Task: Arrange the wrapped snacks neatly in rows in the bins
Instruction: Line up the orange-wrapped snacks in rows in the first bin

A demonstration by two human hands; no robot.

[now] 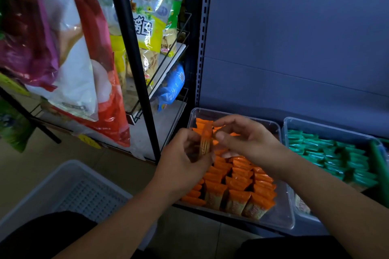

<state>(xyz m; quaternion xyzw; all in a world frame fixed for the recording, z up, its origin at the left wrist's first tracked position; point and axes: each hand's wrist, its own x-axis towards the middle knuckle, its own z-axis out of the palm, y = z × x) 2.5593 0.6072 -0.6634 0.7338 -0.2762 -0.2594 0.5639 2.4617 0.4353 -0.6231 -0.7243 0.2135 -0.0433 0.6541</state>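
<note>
A clear plastic bin [284, 214] on the bottom shelf holds rows of orange wrapped snacks [237, 185]. Above its left side my left hand [185, 159] holds one orange snack packet [206, 141] upright. My right hand [246, 138] pinches the top edge of the same packet with thumb and forefinger. To the right, a second clear bin [328, 126] holds rows of green wrapped snacks [332, 153].
A grey perforated basket [69, 187] stands on the floor at lower left. A black wire rack [134, 48] with large snack bags [69, 48] fills the left. A blue-grey shelf back panel [294, 37] rises behind the bins.
</note>
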